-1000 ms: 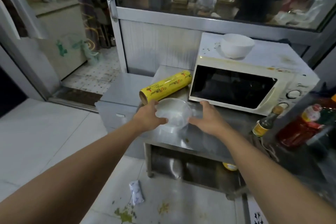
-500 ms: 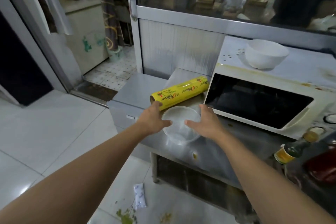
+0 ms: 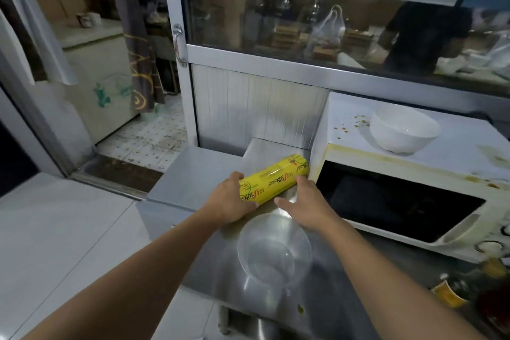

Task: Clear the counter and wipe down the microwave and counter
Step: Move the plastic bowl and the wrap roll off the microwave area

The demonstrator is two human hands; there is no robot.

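A yellow cling-wrap roll (image 3: pixel 274 181) lies on the steel counter (image 3: pixel 339 292), its far end against the white microwave (image 3: pixel 345 130). My left hand (image 3: pixel 227 200) grips the roll's near end, thumb below and fingers over the top. My right hand (image 3: pixel 305 205) lies beside the roll with straight fingers touching its right side and the thumb spread. Just in front of both hands, a clear plastic bowl (image 3: pixel 273 254) stands free on the counter. A white bowl (image 3: pixel 403 130) sits on the stained microwave top.
Sauce bottles (image 3: pixel 452 290) crowd the counter's near right corner. A lower steel cabinet (image 3: pixel 198 176) adjoins the counter on the left. Behind stands a glass partition (image 3: pixel 303 8) with a metal frame. An open doorway lies to the left.
Both hands have let go of the clear bowl, which now stands on the counter, and have moved forward to the yellow roll. The view has moved closer.
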